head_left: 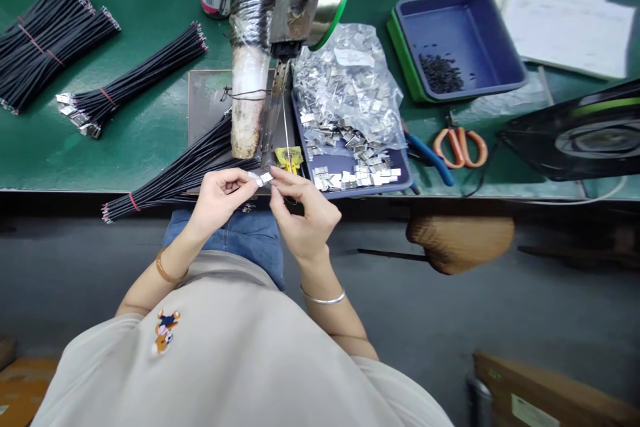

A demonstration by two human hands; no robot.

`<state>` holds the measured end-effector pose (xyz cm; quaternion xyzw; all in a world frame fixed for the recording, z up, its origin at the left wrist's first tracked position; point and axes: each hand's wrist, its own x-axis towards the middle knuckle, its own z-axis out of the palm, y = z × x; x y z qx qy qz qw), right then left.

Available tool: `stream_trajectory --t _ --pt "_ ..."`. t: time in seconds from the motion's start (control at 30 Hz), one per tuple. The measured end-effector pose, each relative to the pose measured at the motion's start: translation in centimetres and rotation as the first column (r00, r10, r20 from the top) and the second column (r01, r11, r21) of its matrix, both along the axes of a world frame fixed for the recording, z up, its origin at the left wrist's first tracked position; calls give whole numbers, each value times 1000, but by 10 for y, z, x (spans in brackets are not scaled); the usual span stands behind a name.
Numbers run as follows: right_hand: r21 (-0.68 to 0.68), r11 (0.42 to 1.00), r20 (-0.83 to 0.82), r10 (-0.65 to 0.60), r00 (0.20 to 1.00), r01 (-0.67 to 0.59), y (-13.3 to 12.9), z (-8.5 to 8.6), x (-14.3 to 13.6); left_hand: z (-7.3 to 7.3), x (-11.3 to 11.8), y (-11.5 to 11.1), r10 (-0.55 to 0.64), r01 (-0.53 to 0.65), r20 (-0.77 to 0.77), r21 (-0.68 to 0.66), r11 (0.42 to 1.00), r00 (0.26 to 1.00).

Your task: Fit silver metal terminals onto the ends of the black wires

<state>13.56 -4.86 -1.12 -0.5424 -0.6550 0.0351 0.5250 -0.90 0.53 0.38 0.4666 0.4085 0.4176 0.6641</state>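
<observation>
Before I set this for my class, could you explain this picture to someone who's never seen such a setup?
There is no robot here. A camera worn on a person's head looks forward and down, so we see roughly what they see.

The bare left hand pinches a small, flat, silvery piece; the bare right hand is close beside it, though whether it grips too is hard to tell.

On the green tabletop, to the left, lie red-banded bundles of thin black cables. To the right, a shallow blue tray holds similar silvery pieces and a clear plastic bag. Farther right are orange-handled scissors. Beyond the hands is a ribbed tube with a stained white end; its purpose isn't clear.
</observation>
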Motion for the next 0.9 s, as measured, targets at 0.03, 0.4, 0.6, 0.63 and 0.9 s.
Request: stream_trajectory --t 0.03,0.4,0.6,0.63,0.9 --pt "-1 1000 -8 7 1000 -7 1 0 -1 0 0 1 -3 3 -6 6 1000 1000" --pt "-31 998 -72 45 996 -47 6 0 -2 0 3 3 75 -60 -142 105 993 987" --pt "-18 997 -35 68 997 -69 10 0 -1 1 3 3 69 -48 -143 144 988 987" --pt "-15 997 -29 70 997 -71 10 1 -1 1 3 3 75 -53 -147 149 987 986" --pt "1 998 8 60 998 -60 11 7 -1 7 4 2 113 -76 -187 194 978 976"
